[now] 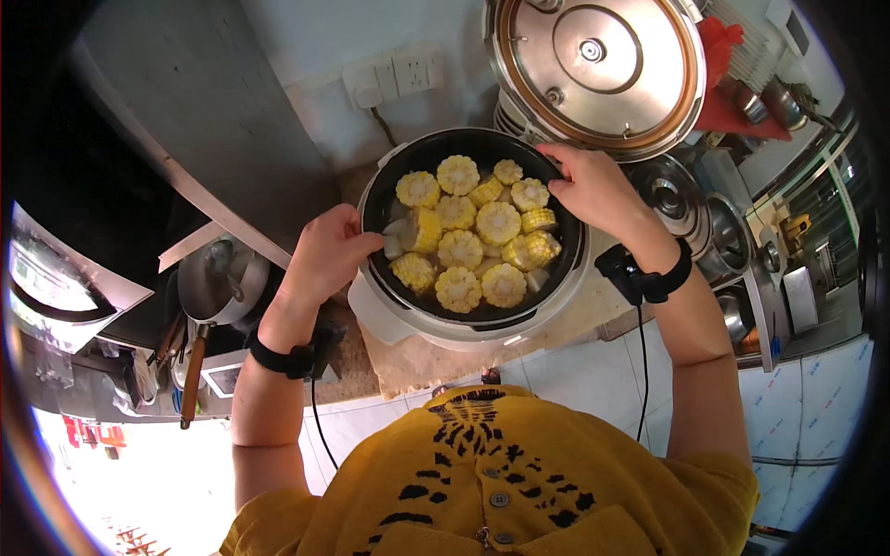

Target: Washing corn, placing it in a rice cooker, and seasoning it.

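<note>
A black inner pot [455,322] with cut corn-cob rounds [498,223] and pale chunks in liquid sits in or just over a white electric pressure cooker [389,320]. My left hand [334,250] grips the pot's left rim, thumb over the inside edge. On the upper right rim, my right hand [594,187] pinches the edge between thumb and fingers. The cooker's round metal lid [626,62] stands raised behind my right hand, its inner face and brown sealing ring showing. Whether the pot is fully seated cannot be told.
A wall socket with a plug [365,90] is behind the cooker. At left, a wooden-handled pan [243,306] rests on the stove. Metal lids and bowls [671,194] stand at right, near a red plastic bag [719,45]. Cables hang from both wrist bands.
</note>
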